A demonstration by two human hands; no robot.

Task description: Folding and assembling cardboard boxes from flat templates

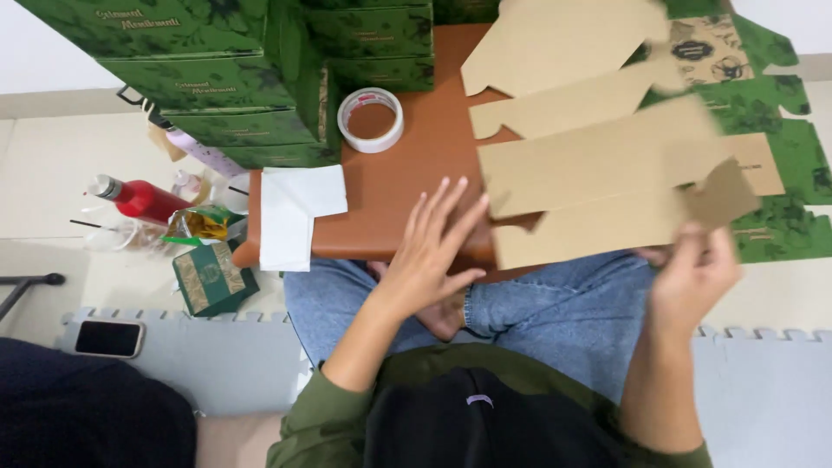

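A flat, unfolded cardboard box blank (pixel 598 165), brown on this side and green-printed on the other, lies across a low brown table (pixel 407 173) and over my lap. My right hand (pixel 693 277) grips a flap at its near right corner. My left hand (pixel 429 251) hovers with fingers spread at the table's front edge, just left of the blank and near its edge; whether it touches is unclear. A roll of white tape (pixel 371 120) sits on the table beyond my left hand.
Assembled green boxes (pixel 225 78) are stacked at the back left. White folded paper (pixel 290 212) hangs over the table's left end. On the floor to the left are a red bottle (pixel 139 198), a small green box (pixel 210 277), snack wrappers and a phone (pixel 108 338).
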